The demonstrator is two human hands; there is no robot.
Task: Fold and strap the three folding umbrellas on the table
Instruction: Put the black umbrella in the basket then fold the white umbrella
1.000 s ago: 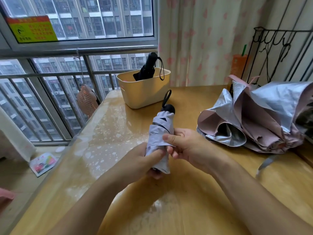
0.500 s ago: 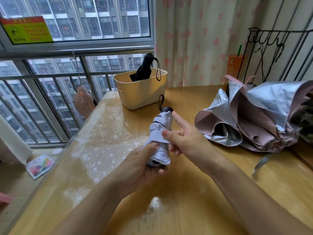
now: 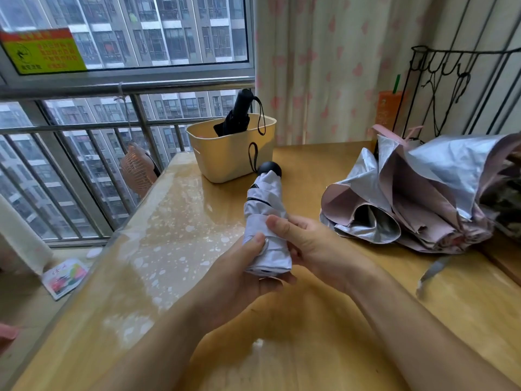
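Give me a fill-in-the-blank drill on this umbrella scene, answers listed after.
1. Both hands hold the folded ___ umbrella above the table.
2. The black umbrella stands in the ___ bin.
3. The pink and silver umbrella lies unfolded to the ___ of the right hand.
4. The left hand presses its ___ on the canopy.

Missing words: white; yellow; right; thumb

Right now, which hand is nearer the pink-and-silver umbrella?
Right. The right hand sits beside the pink-and-silver umbrella, apart from it; the left hand is farther, beyond the white umbrella.
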